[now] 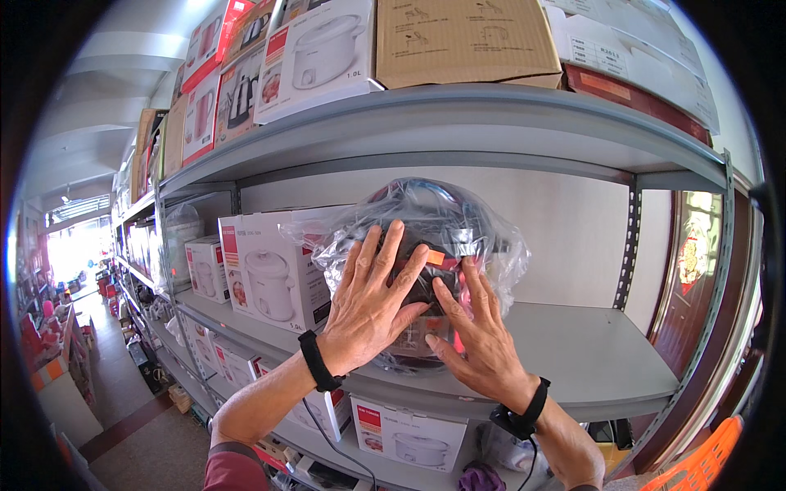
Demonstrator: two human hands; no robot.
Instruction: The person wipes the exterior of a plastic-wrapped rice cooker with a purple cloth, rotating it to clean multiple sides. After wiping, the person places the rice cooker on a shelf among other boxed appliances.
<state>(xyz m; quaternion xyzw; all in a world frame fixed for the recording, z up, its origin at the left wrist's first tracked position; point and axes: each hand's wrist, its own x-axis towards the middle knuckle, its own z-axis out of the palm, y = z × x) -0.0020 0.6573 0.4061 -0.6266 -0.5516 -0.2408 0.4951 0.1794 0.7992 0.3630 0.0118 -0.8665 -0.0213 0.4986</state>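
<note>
An electric cooker (424,196), dark and rounded, is wrapped in a clear plastic bag (506,251) on the middle shelf (571,356). An orange sticker (435,257) shows on its front. Flat against the bag's left front lies my left hand (374,294), its fingers spread. My right hand (476,319) rests on the right front with the fingers apart. Neither hand is closed around anything. Much of the cooker's front panel is hidden behind the hands and the wrinkled plastic.
A large white slow-cooker box (270,270) stands left of the cooker, with a smaller box (206,270) beyond it. More boxes (466,43) sit on the top shelf. Below is another cooker box (405,433). An orange plastic chair (700,457) is at lower right.
</note>
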